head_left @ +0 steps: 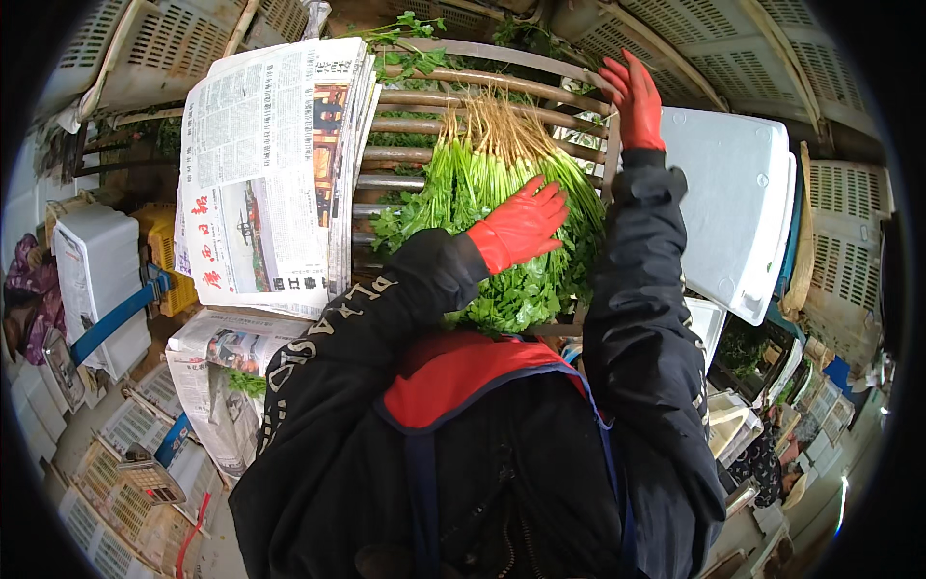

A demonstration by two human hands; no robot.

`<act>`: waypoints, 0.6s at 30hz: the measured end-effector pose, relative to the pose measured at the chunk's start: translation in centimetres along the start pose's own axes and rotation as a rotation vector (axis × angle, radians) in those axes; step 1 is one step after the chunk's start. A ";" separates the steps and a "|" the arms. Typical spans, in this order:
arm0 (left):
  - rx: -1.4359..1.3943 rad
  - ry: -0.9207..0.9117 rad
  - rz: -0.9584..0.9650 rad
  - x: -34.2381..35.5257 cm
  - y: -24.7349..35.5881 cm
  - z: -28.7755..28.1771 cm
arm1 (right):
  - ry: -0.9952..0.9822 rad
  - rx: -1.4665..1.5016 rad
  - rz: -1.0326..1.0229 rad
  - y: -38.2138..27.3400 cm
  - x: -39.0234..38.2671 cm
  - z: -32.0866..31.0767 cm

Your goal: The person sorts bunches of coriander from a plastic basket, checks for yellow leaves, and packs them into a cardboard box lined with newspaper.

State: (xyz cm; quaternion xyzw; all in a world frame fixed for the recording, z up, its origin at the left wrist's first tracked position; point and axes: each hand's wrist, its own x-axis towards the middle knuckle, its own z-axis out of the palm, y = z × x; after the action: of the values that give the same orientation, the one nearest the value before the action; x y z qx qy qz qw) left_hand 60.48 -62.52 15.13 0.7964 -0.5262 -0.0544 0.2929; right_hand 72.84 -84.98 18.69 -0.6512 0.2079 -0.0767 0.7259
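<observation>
A large bunch of leafy greens (453, 183) lies on the slatted rack, its pale brown roots pointing away from me and its leaves toward me. It looks like coriander or thin celery. My left hand (521, 227), in a red rubber glove, lies flat across the stalks and leaves with its fingers stretched out. Beyond the right edge of the rack my right hand (637, 101), gloved the same way, is raised with fingers spread and nothing in it. A thick stack of newspapers (260, 174) covers the rack's left side, beside the greens.
The rack has brown metal slats (405, 126), with more greenery under them. A white foam box (728, 193) stands at the right. Ventilated plastic crates (174, 43) line the far side. Newspaper-wrapped greens (222, 386) lie near left, and other people sit at both edges.
</observation>
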 end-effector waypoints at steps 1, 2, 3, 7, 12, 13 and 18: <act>-0.024 -0.001 -0.010 0.0 -0.1 -0.3 | -0.021 -0.078 -0.002 0.4 -1.1 -1.0; -0.045 0.001 -0.016 0.0 0.0 -0.7 | -0.161 -0.300 -0.009 1.6 -2.4 -2.9; -0.082 0.061 -0.048 0.0 0.3 -1.5 | -0.294 -0.528 -0.015 2.6 -4.0 -4.7; -0.204 0.313 -0.349 -3.7 -0.1 -6.5 | -0.396 -0.673 0.048 3.2 -11.7 -7.0; -0.065 0.416 -0.693 -9.0 -3.4 -4.5 | -0.313 -1.104 -0.287 6.2 -15.9 -3.4; -0.076 0.401 -0.723 -9.6 -3.6 -3.3 | -0.303 -1.141 -0.327 5.8 -15.6 -3.5; -0.252 0.475 -0.844 -9.1 -3.2 -3.4 | -0.230 -1.083 -0.443 0.6 -15.6 -1.1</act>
State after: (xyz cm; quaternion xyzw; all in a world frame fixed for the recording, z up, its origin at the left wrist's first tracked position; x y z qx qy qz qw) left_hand 60.39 -52.29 14.25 0.8887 -0.0661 -0.0482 0.4511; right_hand 58.22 -79.88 21.15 -0.9606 -0.0032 -0.0382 0.2752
